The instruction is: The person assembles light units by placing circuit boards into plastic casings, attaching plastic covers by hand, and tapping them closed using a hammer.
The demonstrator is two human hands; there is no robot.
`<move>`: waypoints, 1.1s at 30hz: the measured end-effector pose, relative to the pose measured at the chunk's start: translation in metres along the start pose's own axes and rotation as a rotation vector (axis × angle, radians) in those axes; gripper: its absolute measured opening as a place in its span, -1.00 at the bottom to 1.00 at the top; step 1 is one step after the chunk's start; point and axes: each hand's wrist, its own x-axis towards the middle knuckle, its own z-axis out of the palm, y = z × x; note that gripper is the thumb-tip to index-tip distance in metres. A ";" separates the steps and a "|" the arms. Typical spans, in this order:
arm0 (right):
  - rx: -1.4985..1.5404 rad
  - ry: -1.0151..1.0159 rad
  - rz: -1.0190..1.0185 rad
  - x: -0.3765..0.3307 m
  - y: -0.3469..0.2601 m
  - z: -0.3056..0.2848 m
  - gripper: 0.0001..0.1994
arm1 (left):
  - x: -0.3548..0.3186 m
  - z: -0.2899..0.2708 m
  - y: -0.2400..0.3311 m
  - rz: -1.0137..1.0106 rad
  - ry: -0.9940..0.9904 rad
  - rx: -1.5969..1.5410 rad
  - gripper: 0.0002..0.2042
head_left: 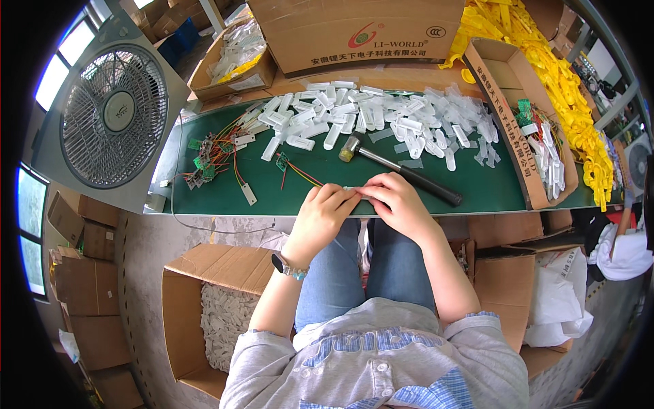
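Together, both hands' fingers (351, 198) pinch a small pale part (355, 189) at the green table (490, 187) edge.

Both forearms reached forward, left hand (321, 213) and right hand (397, 201) met fingertip to fingertip, fingers curled, pinched together, knuckles up.
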 end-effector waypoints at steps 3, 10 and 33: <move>0.016 -0.013 0.008 0.000 0.000 0.001 -0.65 | -0.005 -0.001 -0.001 -0.022 -0.001 -0.004 -0.65; -0.059 -0.020 -0.040 -0.002 -0.001 0.001 -0.67 | -0.011 -0.003 -0.006 -0.062 0.077 -0.013 -0.68; -0.260 -0.047 -0.076 0.002 -0.015 0.003 -0.71 | -0.004 -0.004 -0.017 -0.158 0.093 0.016 -0.88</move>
